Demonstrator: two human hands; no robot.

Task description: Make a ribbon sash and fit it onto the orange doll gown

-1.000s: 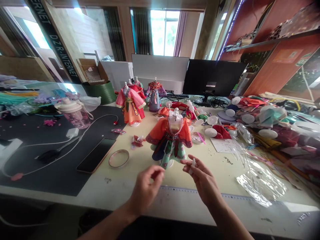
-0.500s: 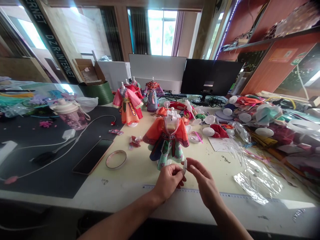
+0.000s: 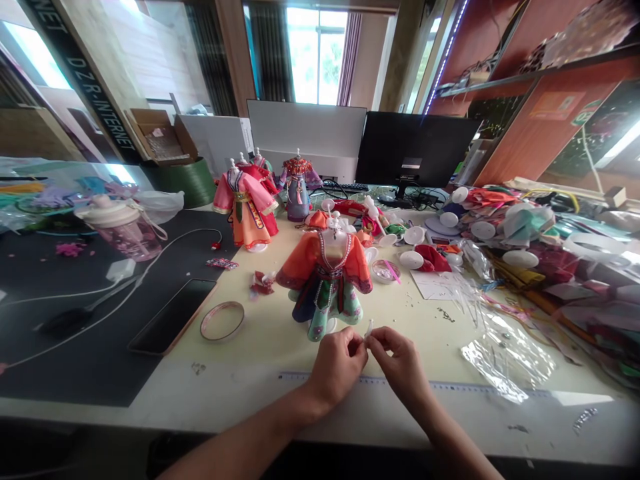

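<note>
My left hand (image 3: 340, 363) and my right hand (image 3: 399, 357) meet fingertip to fingertip above the table's front part. Between them they pinch a small white strip (image 3: 369, 327), whose upper end sticks up; its kind I cannot make out. Both hands are closed on it. Just behind them stands a headless doll form in an orange robe (image 3: 325, 263) with a pale green skirt and bead trim along the collar. A ruler (image 3: 450, 387) lies flat under and beside my hands.
At left are a roll of tape (image 3: 223, 321), a phone (image 3: 173, 317) and a pink bottle (image 3: 123, 227). More dressed doll forms (image 3: 247, 207) stand behind. Fabric pieces (image 3: 540, 227) heap up at right, near a clear plastic bag (image 3: 507, 357). Monitors (image 3: 415, 147) line the back.
My right hand's fingers have closed in to meet the left at the white strip, which shows less now. The view has shifted slightly, moving everything a little left.
</note>
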